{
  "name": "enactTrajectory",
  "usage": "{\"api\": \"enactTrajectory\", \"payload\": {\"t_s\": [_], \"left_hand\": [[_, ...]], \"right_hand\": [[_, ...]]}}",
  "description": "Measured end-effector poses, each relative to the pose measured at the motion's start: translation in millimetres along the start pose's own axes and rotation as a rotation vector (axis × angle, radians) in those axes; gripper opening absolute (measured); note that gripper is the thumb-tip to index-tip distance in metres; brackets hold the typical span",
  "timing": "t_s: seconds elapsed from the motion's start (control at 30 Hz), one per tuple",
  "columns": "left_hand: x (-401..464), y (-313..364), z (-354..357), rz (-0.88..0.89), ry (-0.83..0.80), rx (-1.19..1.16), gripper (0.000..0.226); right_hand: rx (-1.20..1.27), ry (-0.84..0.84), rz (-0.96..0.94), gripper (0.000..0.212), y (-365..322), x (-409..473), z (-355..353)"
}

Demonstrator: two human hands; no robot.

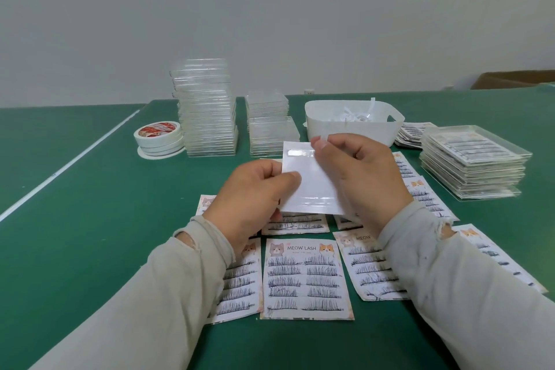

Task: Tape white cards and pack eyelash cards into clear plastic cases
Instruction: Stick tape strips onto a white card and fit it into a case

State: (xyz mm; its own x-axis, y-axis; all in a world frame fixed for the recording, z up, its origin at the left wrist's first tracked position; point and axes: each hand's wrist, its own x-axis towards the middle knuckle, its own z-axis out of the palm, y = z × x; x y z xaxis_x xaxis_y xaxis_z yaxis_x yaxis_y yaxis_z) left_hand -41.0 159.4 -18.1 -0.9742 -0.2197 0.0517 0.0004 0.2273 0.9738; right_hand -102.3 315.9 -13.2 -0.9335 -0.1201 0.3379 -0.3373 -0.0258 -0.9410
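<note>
The left hand point(252, 189) pinched the white card point(312, 180) by its left edge above the lash cards point(306, 278) on the table point(90, 249). The right hand's point(357, 171) grip pinched a tape liner point(320, 140) at the card's top edge.

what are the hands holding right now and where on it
The left hand pinches the white card at its left edge. The right hand pinches a small strip of tape backing at the card's top edge.
</note>
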Motion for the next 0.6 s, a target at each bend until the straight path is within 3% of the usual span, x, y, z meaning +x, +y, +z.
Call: {"api": "enactTrajectory", "payload": {"t_s": [0.13,0.2,0.27,0.4,0.6], "left_hand": [[-2,3,1,-0.004,0.055,-0.056,0.034],[-2,2,-2,0.002,0.119,-0.136,0.022],[0,2,-4,0.025,0.208,-0.232,0.014],[4,2,-6,0.07,0.313,-0.294,0.013],[7,-1,-6,0.075,0.343,-0.317,0.012]], "right_hand": [[0.271,0.099,0.191,0.013,-8,4,-10],[0.308,0.214,0.228,0.012,-17,17,-21],[0.161,0.246,0.172,0.011,-29,39,-35],[-0.229,0.138,0.043,0.007,-51,99,-47],[-0.495,0.0,0.273,0.012,-29,169,-25]]}}
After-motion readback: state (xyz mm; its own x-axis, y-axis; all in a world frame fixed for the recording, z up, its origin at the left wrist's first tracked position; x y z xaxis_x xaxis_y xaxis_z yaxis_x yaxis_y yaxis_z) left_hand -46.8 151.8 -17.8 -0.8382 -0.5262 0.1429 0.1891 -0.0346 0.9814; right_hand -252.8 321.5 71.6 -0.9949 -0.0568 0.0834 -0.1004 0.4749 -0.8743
